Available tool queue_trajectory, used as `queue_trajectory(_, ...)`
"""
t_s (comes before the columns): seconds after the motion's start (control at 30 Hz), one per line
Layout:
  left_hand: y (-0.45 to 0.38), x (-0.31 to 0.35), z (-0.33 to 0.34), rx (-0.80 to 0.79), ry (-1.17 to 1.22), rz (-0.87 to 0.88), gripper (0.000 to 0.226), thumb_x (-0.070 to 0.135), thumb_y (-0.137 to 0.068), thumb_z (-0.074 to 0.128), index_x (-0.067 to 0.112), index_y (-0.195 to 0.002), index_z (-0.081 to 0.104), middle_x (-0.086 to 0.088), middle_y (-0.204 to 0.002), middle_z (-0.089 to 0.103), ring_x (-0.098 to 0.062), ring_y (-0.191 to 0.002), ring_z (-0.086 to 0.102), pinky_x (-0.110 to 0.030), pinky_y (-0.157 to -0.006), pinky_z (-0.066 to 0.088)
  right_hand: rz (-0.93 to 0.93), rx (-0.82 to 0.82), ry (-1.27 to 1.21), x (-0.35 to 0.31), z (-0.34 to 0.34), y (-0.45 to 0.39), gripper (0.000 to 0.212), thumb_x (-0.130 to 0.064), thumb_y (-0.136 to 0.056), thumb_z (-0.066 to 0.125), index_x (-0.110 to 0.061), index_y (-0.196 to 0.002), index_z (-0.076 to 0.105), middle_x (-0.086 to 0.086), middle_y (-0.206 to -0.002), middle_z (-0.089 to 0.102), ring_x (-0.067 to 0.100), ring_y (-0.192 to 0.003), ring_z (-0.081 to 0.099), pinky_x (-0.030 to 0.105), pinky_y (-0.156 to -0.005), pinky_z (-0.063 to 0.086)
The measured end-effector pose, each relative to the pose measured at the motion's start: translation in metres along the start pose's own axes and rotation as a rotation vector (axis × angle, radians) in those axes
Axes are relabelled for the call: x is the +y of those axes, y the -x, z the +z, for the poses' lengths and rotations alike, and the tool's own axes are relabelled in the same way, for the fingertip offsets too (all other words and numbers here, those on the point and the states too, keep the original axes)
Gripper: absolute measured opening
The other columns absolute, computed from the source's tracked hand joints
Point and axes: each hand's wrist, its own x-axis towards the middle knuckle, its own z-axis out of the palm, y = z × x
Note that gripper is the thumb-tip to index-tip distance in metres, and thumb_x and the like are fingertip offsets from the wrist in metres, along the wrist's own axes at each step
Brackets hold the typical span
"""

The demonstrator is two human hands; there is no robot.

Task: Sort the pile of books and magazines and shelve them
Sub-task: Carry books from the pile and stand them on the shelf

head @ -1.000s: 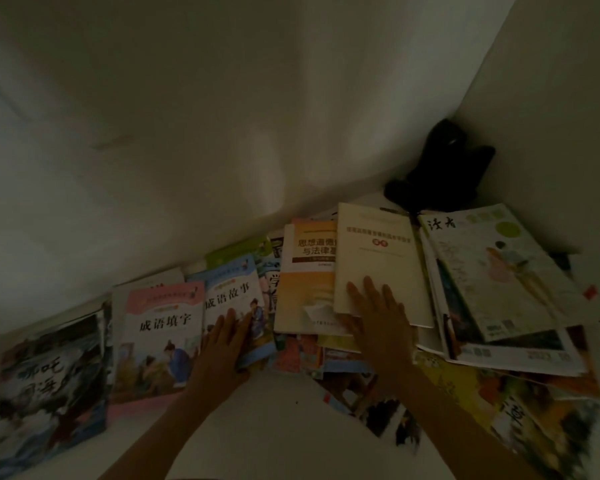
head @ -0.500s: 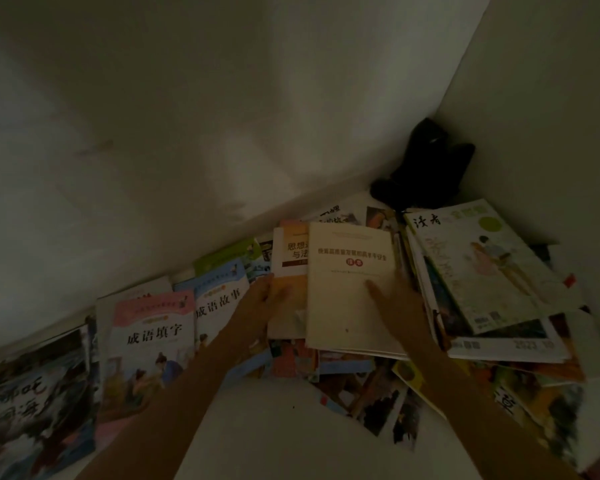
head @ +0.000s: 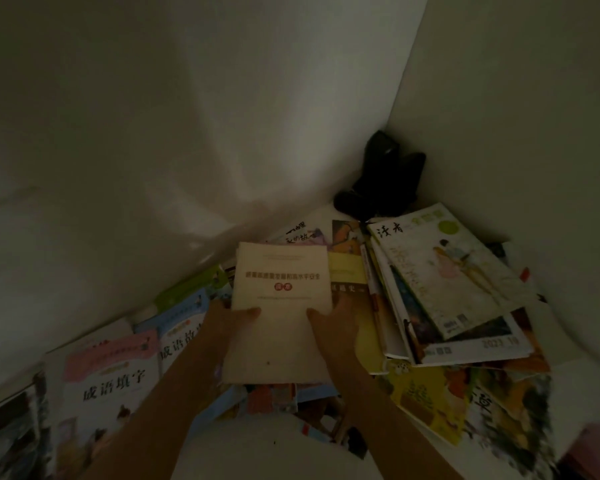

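Both hands held one cream paperback between them, above the middle of the pile of books and magazines. The left hand had its grip curled round the book's 9 o'clock edge, thumb lying on the cover; the right hand gripped the 3 o'clock edge the same way. The book's long axis ran from 6 to 12 o'clock, straight away from the person, and neither hand was nearer than the other.

At 3 o'clock from it lay a fanned stack topped by a pale illustrated magazine; at 8 o'clock a pink-topped children's book and a blue one lay overlapping. A dark, soft-looking object sat in the corner at 1 o'clock, against the white walls. No shelf was in view, so the book probably had to be carried out over the loose covers around it.
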Motion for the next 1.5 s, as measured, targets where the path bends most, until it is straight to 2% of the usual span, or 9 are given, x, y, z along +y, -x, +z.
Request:
queue_trajectory(0.4, 0.028, -0.009, 0.055, 0.01, 0.028, 0.114, 0.052, 0.008, -0.084, 0.065, 0.01, -0.128, 0.037, -0.018, -0.126, 0.052, -0.037, -0.109, 0.055, -0.047, -0.085, 0.048, -0.267, 0.023, 0.403, 0.009, -0.106, -0.002, 0.026, -0.02, -0.095, 0.047, -0.009, -0.117, 0.055, 0.004, -0.112, 0.057, 0.022, -0.104, 0.054, 0.031, -0.088, 0.044)
queue_trajectory(0.67, 0.021, -0.008, 0.069, 0.118, -0.101, 0.15, 0.059, 0.012, -0.084, 0.065, 0.009, -0.134, 0.034, -0.018, -0.133, 0.047, -0.037, -0.111, 0.052, -0.045, -0.086, 0.047, -0.106, 0.034, 0.988, 0.034, -0.149, -0.049, 0.096, -0.075, -0.081, 0.037, -0.018, -0.15, 0.002, 0.016, -0.157, -0.008, 0.039, -0.143, -0.007, 0.055, -0.113, 0.001)
queue_trajectory(0.77, 0.024, -0.008, 0.07, 0.155, -0.162, 0.173, 0.061, 0.015, -0.084, 0.066, 0.007, -0.135, 0.035, -0.019, -0.133, 0.048, -0.037, -0.111, 0.053, -0.042, -0.082, 0.046, -0.091, 0.09, 1.023, 0.035, -0.126, -0.039, 0.09, -0.064, -0.085, 0.043, -0.007, -0.147, 0.01, 0.03, -0.152, 0.009, 0.049, -0.139, 0.013, 0.06, -0.108, 0.021)
queue_trajectory(0.83, 0.028, -0.009, 0.07, 0.152, -0.171, 0.187, 0.06, 0.017, -0.084, 0.066, 0.009, -0.135, 0.036, -0.019, -0.131, 0.05, -0.034, -0.106, 0.055, -0.038, -0.077, 0.046, -0.129, 0.047, 1.085, 0.034, -0.113, -0.035, 0.097, -0.046, -0.056, 0.083, 0.005, -0.123, 0.035, 0.044, -0.118, 0.05, 0.056, -0.104, 0.055, 0.057, -0.07, 0.054)
queue_trajectory(0.93, 0.032, -0.01, 0.068, 0.14, -0.141, 0.164, 0.057, 0.019, -0.085, 0.065, 0.012, -0.133, 0.037, -0.019, -0.127, 0.052, -0.028, -0.093, 0.055, -0.038, -0.075, 0.047, -0.323, 0.035, 1.05, 0.042, -0.116, -0.044, 0.074, -0.028, -0.046, 0.087, 0.004, -0.098, 0.045, 0.03, -0.069, 0.066, 0.04, -0.056, 0.066, 0.036, -0.035, 0.049)
queue_trajectory(1.07, 0.038, -0.009, 0.067, 0.097, -0.007, 0.089, 0.047, 0.02, -0.089, 0.06, 0.014, -0.13, 0.038, -0.018, -0.12, 0.054, -0.022, -0.081, 0.057, -0.032, -0.061, 0.048, -0.347, 0.044, 0.986, 0.008, -0.144, -0.025, 0.047, -0.033, -0.098, 0.044, -0.001, -0.132, 0.037, 0.019, -0.121, 0.055, 0.028, -0.097, 0.063, 0.033, -0.077, 0.051)
queue_trajectory(1.23, 0.037, -0.004, 0.063, -0.025, 0.176, 0.003, 0.062, 0.058, -0.078, 0.059, 0.013, -0.119, 0.051, -0.012, -0.114, 0.061, -0.028, -0.093, 0.062, -0.045, -0.075, 0.053, -0.384, -0.061, 0.808, -0.016, -0.107, 0.033, 0.051, -0.021, -0.099, 0.034, -0.01, -0.145, 0.016, 0.017, -0.156, 0.001, 0.028, -0.127, 0.041, 0.033, -0.099, 0.038)
queue_trajectory(1.43, 0.042, 0.007, 0.062, -0.102, 0.283, -0.048, 0.063, 0.063, -0.076, 0.05, 0.013, -0.114, 0.057, -0.008, -0.096, 0.068, -0.023, -0.089, 0.066, -0.032, -0.065, 0.055, -0.423, -0.128, 0.886, -0.026, -0.037, 0.077, 0.069, -0.056, -0.072, 0.067, -0.008, -0.121, 0.059, 0.02, -0.104, 0.064, 0.029, -0.082, 0.067, 0.03, -0.066, 0.053)
queue_trajectory(1.5, 0.039, 0.012, 0.063, -0.013, 0.207, -0.026, 0.065, 0.057, -0.082, 0.053, 0.005, -0.12, 0.052, -0.009, -0.091, 0.064, -0.025, -0.088, 0.062, -0.033, -0.071, 0.054, -0.489, -0.183, 0.857, -0.028, -0.043, 0.065, 0.083, -0.082, -0.069, 0.029, -0.019, -0.113, 0.062, 0.016, -0.107, 0.064, 0.028, -0.087, 0.065, 0.032, -0.07, 0.052)
